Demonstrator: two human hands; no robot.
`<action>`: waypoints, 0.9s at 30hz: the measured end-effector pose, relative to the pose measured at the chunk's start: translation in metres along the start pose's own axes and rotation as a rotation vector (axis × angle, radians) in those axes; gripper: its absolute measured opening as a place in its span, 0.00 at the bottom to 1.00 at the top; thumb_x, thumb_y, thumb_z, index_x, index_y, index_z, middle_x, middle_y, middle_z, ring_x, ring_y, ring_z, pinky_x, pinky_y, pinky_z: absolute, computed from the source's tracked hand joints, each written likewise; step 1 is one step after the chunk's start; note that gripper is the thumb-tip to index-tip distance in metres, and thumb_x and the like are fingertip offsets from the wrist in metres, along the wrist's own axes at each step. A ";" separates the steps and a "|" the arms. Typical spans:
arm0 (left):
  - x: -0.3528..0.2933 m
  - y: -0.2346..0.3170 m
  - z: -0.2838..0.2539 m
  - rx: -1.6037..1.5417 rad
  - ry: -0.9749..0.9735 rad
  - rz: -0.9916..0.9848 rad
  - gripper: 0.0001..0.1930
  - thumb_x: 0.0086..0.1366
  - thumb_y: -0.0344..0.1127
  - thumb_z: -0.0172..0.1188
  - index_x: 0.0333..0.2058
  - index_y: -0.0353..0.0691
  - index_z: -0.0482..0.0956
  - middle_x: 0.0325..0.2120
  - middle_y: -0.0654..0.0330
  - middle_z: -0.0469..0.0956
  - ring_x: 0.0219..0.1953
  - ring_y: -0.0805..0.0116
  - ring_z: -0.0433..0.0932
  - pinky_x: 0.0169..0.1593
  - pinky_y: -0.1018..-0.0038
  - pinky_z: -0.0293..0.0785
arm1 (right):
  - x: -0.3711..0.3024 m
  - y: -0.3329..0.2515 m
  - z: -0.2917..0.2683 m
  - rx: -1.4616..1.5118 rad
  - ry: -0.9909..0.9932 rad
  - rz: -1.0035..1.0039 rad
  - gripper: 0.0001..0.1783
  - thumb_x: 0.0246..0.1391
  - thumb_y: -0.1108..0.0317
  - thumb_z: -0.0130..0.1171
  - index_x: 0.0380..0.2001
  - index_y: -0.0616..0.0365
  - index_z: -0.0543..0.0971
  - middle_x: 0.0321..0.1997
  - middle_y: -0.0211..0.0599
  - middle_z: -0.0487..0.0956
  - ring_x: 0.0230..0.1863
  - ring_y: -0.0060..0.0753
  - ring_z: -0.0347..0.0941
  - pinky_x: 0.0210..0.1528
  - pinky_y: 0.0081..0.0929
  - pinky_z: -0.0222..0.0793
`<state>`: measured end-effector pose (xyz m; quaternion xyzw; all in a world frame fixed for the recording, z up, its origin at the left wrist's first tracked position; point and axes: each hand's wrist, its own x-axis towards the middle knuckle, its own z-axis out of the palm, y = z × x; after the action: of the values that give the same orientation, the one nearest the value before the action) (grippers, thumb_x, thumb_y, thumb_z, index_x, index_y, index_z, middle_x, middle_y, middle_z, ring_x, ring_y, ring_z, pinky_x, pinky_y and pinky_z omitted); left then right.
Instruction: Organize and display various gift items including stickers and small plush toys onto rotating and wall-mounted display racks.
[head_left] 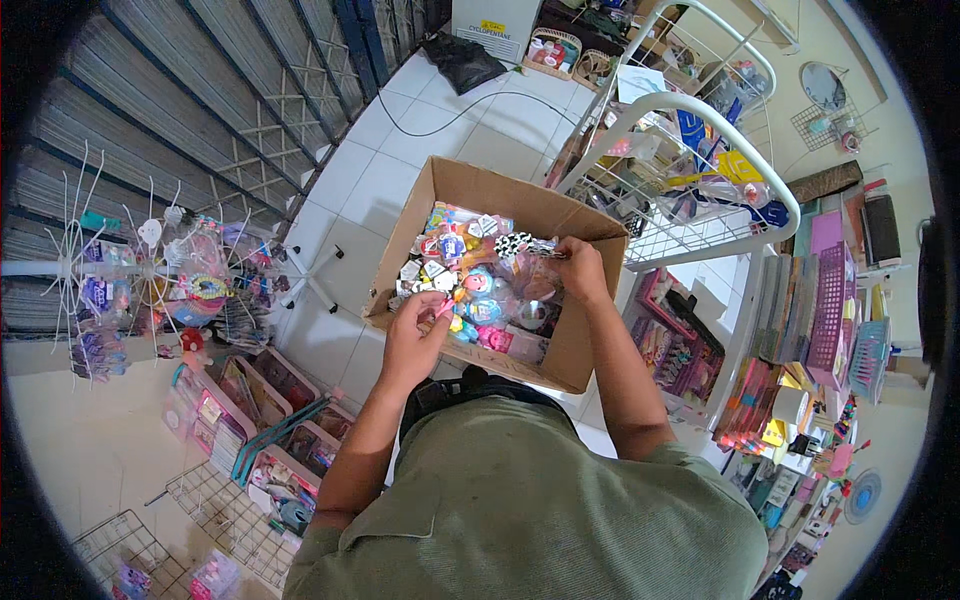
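An open cardboard box [590,330] in front of me holds several small, colourful toys and trinkets, some in clear plastic. Inside its near left part, my left hand [416,332] has its fingertips pinched together by a small pink item [441,308]. My right hand [580,270] is at the box's right side, with its fingers closed on the edge of a clear plastic bag [535,272]. Beside those fingers lies a black-and-white patterned item [515,243]. Blue-haired doll-like figures [478,282] sit between my hands, and a bright pink piece [495,339] lies nearer me.
A white wire rack [700,240] full of packaged goods stands right of the box. At left is a hook stand [150,268] hung with trinkets, above plastic bins [225,410]. A black bag [462,62] and a cable [430,133] lie on the tiled floor [365,185].
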<state>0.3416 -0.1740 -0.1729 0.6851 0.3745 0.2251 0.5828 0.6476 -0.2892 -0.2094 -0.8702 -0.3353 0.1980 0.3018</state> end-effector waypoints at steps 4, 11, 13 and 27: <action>0.003 0.000 0.003 0.048 -0.016 0.007 0.16 0.65 0.31 0.65 0.50 0.34 0.77 0.44 0.53 0.81 0.47 0.65 0.81 0.52 0.69 0.75 | -0.010 0.007 -0.006 0.154 -0.150 -0.026 0.13 0.44 0.70 0.73 0.31 0.61 0.80 0.33 0.42 0.84 0.37 0.36 0.82 0.42 0.35 0.75; 0.019 0.029 0.031 0.180 -0.232 0.233 0.28 0.58 0.36 0.71 0.56 0.38 0.74 0.52 0.49 0.77 0.57 0.51 0.76 0.61 0.61 0.70 | -0.032 -0.024 -0.030 0.657 -0.511 -0.068 0.09 0.57 0.75 0.66 0.40 0.62 0.79 0.41 0.27 0.84 0.43 0.22 0.78 0.44 0.29 0.76; 0.025 0.028 0.045 0.088 -0.290 0.239 0.30 0.57 0.37 0.72 0.57 0.37 0.73 0.54 0.48 0.77 0.59 0.50 0.75 0.62 0.61 0.69 | -0.036 -0.051 -0.042 0.804 -0.686 0.023 0.12 0.56 0.78 0.67 0.43 0.60 0.80 0.39 0.24 0.83 0.37 0.15 0.76 0.39 0.21 0.74; 0.036 -0.005 0.050 -0.785 -0.195 -0.513 0.15 0.68 0.35 0.63 0.49 0.34 0.79 0.43 0.60 0.82 0.44 0.71 0.81 0.50 0.72 0.76 | 0.008 -0.002 0.015 -0.142 -0.030 -0.002 0.32 0.47 0.54 0.73 0.51 0.62 0.77 0.46 0.55 0.82 0.49 0.57 0.80 0.51 0.45 0.75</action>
<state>0.3992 -0.1774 -0.1932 0.3166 0.3621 0.1331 0.8666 0.6440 -0.2767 -0.2198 -0.8860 -0.3540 0.1863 0.2344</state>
